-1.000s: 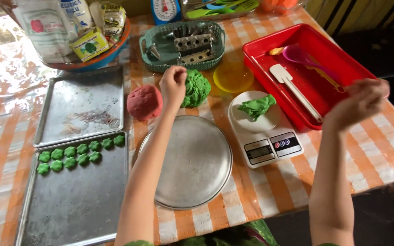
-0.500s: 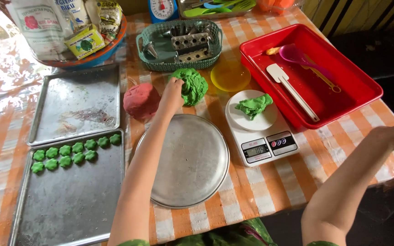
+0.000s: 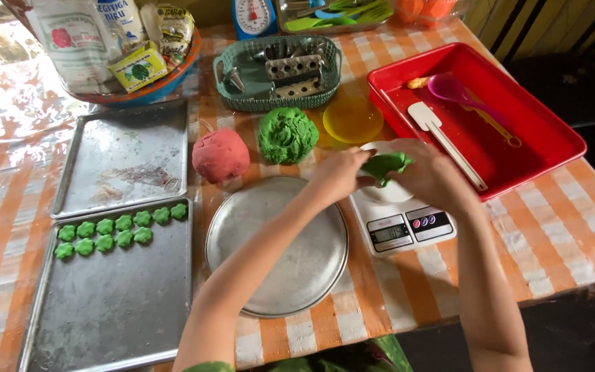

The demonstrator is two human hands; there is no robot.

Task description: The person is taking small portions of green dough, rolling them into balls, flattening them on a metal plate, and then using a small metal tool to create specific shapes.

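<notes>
Both my hands meet over the white kitchen scale (image 3: 401,224). My left hand (image 3: 339,173) and my right hand (image 3: 432,176) pinch a small lump of green dough (image 3: 385,165) above the scale's platform. A bigger green dough ball (image 3: 287,134) and a red dough ball (image 3: 220,155) lie just left of the hands. In front of them sits a round metal pan (image 3: 280,248). Several small green dough flowers (image 3: 122,229) line the top of the near baking tray (image 3: 115,289).
A second baking tray (image 3: 125,158) lies behind the first. A green basket of metal moulds (image 3: 277,72), a yellow lid (image 3: 352,118), a bowl of ingredient packets (image 3: 115,52) and a red tray with spatula and spoon (image 3: 476,117) stand at the back and right. Table edge runs close on the right.
My left hand left the big green dough ball and came to the scale. My right hand swung in from the far right to the same lump.
</notes>
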